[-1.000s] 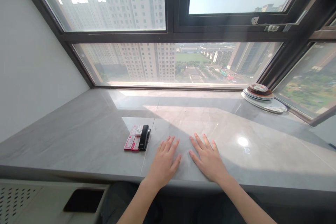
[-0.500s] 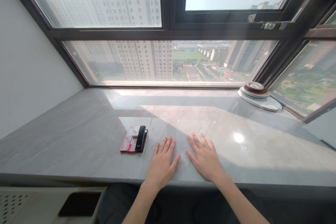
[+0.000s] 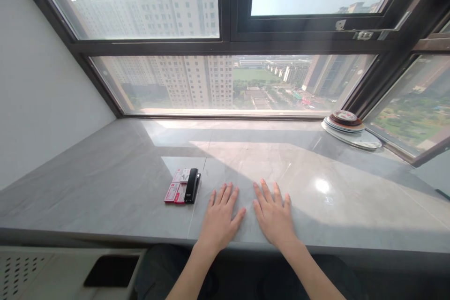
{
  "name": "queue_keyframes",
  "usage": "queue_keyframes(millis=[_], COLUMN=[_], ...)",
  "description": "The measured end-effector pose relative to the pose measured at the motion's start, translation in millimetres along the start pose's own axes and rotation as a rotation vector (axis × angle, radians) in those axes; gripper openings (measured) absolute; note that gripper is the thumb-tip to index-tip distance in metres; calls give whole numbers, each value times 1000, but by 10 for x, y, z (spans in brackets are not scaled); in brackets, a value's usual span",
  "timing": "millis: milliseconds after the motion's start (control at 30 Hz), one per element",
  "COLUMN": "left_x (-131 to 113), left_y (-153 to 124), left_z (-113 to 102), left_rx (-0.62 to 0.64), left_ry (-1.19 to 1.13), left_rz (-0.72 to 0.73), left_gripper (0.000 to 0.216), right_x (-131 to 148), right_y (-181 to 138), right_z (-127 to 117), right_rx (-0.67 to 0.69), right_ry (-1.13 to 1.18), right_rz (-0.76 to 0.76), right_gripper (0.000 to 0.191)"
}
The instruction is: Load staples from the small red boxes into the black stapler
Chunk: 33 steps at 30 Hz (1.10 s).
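My left hand (image 3: 221, 218) lies palm down on the grey stone-look counter (image 3: 116, 187), fingers spread, holding nothing. Beside it, a short gap away, my right hand (image 3: 274, 215) rests flat in the same way, its fingers apart and free of any object. To the left of my left hand sits a black stapler (image 3: 191, 186), placed lengthwise against several small red-and-white boxes (image 3: 172, 192). Neither hand touches the stapler or the boxes. The print on the boxes is too small to read.
A stack of plates and discs (image 3: 348, 124) stands in the far right corner by the window. Dark window frames (image 3: 225, 48) border the counter's back. A white wall (image 3: 45, 93) closes the left side. Below the front edge, at left, is a pale perforated surface with a dark flat panel (image 3: 111, 271).
My right hand has turned slightly and its thumb now lies closer to its fingers. The whole view has shifted a little; the stapler and boxes stay in place.
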<state>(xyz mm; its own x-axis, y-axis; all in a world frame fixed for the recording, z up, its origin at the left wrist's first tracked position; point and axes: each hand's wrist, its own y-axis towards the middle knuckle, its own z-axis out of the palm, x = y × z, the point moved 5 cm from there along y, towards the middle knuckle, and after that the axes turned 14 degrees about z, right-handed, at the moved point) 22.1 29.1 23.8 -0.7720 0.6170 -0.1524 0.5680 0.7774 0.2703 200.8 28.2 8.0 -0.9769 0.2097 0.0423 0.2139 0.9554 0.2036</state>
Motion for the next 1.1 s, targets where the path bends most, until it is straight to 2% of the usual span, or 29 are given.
queue_keyframes(millis=[367,1100], left_x=[-15,-2], left_y=[21,8], left_z=[15,-14], left_rx=[-46,-29], left_ry=[-18,-31], left_rz=[-24,-19], left_gripper=[64,63], right_x=[23,24], right_y=[-30,-29], right_z=[-12,-40], right_rx=[16,15], right_ry=[38,34], right_rz=[-14,-26], right_gripper=[65,65])
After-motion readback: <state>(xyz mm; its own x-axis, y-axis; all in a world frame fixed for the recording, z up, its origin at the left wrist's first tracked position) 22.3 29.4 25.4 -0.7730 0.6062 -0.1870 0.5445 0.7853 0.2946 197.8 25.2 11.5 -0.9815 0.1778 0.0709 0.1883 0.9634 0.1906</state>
